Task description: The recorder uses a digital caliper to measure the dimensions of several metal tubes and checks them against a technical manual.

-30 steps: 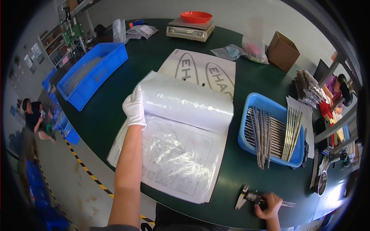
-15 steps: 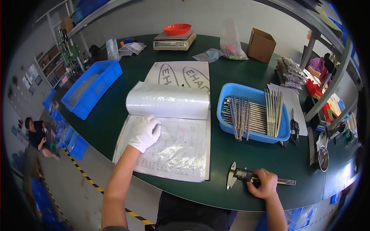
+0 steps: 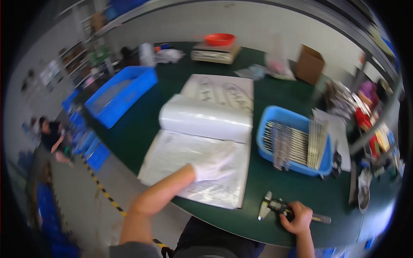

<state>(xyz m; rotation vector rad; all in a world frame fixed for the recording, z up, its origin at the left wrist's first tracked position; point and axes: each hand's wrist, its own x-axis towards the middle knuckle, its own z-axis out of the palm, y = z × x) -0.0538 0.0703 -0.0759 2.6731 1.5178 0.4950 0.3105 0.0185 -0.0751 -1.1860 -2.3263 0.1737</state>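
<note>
One gloved left hand (image 3: 214, 164) splayed over page (image 3: 174, 152) | right hand (image 3: 298, 218) curled round caliper (image 3: 278, 207)

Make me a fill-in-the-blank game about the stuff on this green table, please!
1. The left hand wears a ____ glove.
2. The bare right hand holds a measuring tool called a ____.
3. Metal rods lie in a basket whose color is ____.
4. The bowl on the scale is ____.

Missing words: white; caliper; blue; red.
</note>
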